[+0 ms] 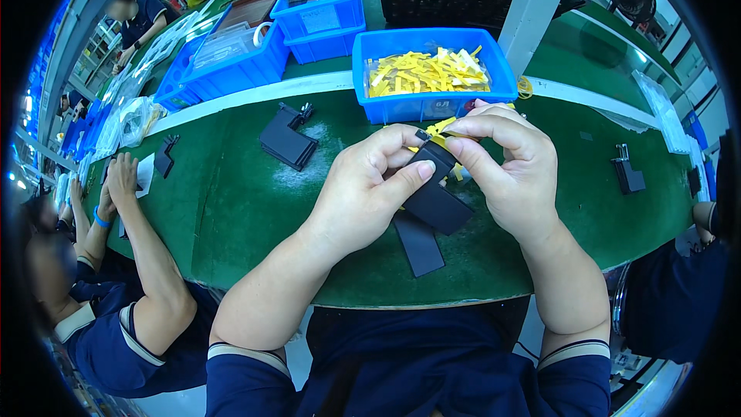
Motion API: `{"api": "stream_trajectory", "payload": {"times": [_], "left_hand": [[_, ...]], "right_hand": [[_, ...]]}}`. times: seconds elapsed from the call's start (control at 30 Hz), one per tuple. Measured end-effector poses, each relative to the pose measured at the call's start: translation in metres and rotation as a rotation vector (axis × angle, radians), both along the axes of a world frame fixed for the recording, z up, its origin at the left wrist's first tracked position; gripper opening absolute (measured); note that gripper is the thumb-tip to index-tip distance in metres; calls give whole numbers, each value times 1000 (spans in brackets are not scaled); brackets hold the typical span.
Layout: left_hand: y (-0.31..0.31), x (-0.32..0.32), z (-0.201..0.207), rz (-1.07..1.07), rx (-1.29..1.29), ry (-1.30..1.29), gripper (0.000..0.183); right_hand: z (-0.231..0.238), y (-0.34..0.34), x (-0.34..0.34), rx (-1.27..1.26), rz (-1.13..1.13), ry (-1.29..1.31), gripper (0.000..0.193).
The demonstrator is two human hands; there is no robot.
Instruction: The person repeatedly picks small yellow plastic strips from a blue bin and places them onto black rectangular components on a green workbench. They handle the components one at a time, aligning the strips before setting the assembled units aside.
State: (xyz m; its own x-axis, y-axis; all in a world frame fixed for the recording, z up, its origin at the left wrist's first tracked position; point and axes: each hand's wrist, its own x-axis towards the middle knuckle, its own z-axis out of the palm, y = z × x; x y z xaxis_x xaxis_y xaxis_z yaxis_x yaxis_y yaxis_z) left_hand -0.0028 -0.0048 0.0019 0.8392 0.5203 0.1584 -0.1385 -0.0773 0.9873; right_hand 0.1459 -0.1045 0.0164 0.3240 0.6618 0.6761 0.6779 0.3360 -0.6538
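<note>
The left hand [356, 185] is holding the black part [440, 207], maybe to keep it still, while the right hand [515, 166] is pinching a yellow strip [438, 129] near its top.

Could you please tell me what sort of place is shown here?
Probably a factory assembly workshop: similar black parts lie along a green workbench, a blue bin holds many yellow strips, and a co-worker is at the same bench.
</note>
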Motion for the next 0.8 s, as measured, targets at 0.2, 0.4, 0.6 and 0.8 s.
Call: {"api": "stream_trajectory", "payload": {"times": [0.2, 0.4, 0.6, 0.8], "left_hand": [[-1, 0, 1, -20, -47, -40, 20], [-9, -2, 11, 42, 244, 95, 18], [-6, -1, 4, 124, 264, -57, 18], [-4, -3, 11, 96, 173, 88, 16]], "right_hand": [[2, 1, -1, 38, -34, -144, 13], [-2, 3, -2, -69, -17, -92, 16], [9, -4, 6, -168, 107, -89, 20], [8, -3, 7, -91, 66, -219, 22]]}}
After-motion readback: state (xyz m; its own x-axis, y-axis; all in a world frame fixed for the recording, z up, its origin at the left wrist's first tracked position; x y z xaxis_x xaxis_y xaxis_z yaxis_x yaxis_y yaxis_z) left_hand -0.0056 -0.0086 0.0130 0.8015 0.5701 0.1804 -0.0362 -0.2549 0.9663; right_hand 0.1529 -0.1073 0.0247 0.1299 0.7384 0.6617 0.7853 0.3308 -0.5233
